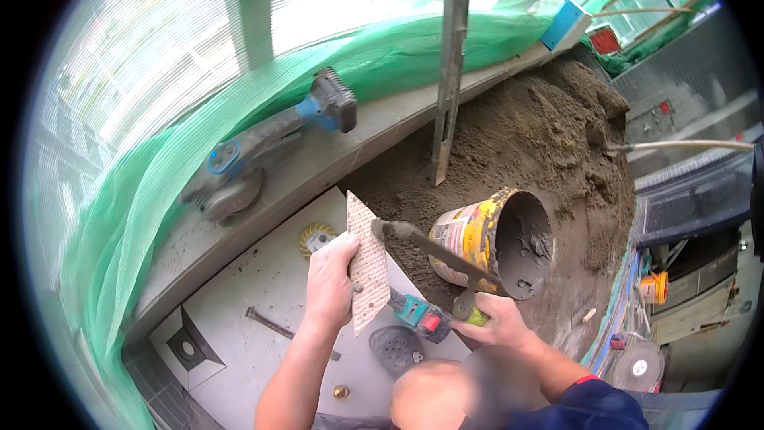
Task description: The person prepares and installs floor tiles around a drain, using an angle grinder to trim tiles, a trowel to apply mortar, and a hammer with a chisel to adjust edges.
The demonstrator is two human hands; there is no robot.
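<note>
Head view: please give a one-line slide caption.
Left hand holds a tile; right hand touches it with a trowel beside a bucket.

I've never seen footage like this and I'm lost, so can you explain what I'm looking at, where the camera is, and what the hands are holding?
The one picture comes from a wide fisheye camera worn on a person's head, looking down, so straight edges bend. There is no machine, just two bare hands. The left hand holds a tile piece upright, its textured back showing. The right hand grips a trowel whose mortar-caked tip meets the tile. Behind lies a tipped, mortar-smeared bucket against a sand pile. An angle grinder rests on the ledge beside green netting. A second power tool lies on the pale tiled floor.
</note>
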